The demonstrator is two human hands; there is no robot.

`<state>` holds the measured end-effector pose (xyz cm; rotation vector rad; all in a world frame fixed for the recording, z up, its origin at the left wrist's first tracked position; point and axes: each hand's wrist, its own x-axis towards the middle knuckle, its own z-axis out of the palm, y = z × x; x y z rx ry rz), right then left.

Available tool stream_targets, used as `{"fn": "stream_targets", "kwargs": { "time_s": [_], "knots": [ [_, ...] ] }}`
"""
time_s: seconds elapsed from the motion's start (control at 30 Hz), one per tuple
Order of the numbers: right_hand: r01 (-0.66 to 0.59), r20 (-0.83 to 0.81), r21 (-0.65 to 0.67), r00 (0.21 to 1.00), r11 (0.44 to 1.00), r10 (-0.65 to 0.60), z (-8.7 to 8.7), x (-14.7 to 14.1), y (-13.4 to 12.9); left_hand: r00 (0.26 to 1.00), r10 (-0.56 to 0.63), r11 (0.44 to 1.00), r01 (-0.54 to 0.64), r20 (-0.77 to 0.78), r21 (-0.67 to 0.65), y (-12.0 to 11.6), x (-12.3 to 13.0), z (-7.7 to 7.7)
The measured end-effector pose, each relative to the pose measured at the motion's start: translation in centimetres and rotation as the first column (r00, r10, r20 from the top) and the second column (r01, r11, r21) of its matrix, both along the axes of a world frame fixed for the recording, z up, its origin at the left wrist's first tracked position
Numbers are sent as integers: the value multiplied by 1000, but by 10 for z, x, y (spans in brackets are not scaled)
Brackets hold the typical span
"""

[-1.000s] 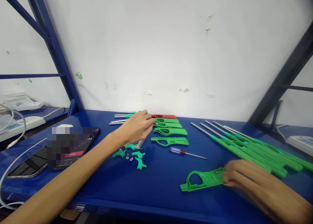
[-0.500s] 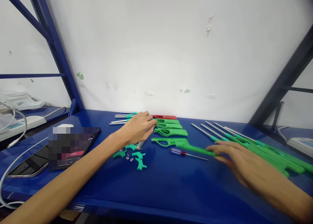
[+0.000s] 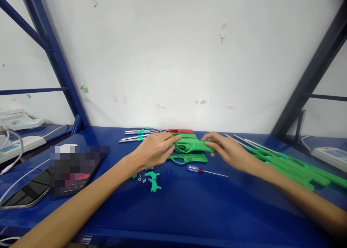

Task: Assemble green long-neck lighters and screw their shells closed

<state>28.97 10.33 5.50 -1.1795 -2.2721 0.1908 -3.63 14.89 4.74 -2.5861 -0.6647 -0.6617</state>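
One green handle [image 3: 194, 146], gripped in your right hand [image 3: 230, 149], was brought to your left hand [image 3: 154, 147], within two-handed reach. Left grip was unclear.

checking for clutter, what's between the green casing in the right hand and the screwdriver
An open green shell lies between them, as the head view shows.

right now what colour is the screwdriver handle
Handle: clear purple with a red end, best in head view.
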Motion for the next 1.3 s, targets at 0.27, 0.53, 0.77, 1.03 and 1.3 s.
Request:
{"fn": "stream_targets", "kwargs": {
  "time_s": [0.27,0.53,0.77,1.03,1.3],
  "knots": [
    [9,-61,-62,998,998,-13,-8,2,3,989,73,992,-85,-130,-93,4,0,-7],
    [-30,26,-80,999,996,32,-14,1,0,977,73,970,-117,-199,-215,5,0,-10],
    [-44,96,-61,994,997,49,-24,3,4,980,46,953,-102,-195,-286,8,-1,-11],
    [-55,156,-26,986,998,58,-37,5,9,984,48,939,-103,-172,-328,8,-6,-9],
    [-61,179,-20,982,998,64,-37,4,9,979,69,929,-134,-192,-346,7,-8,-9]
  ]
}}
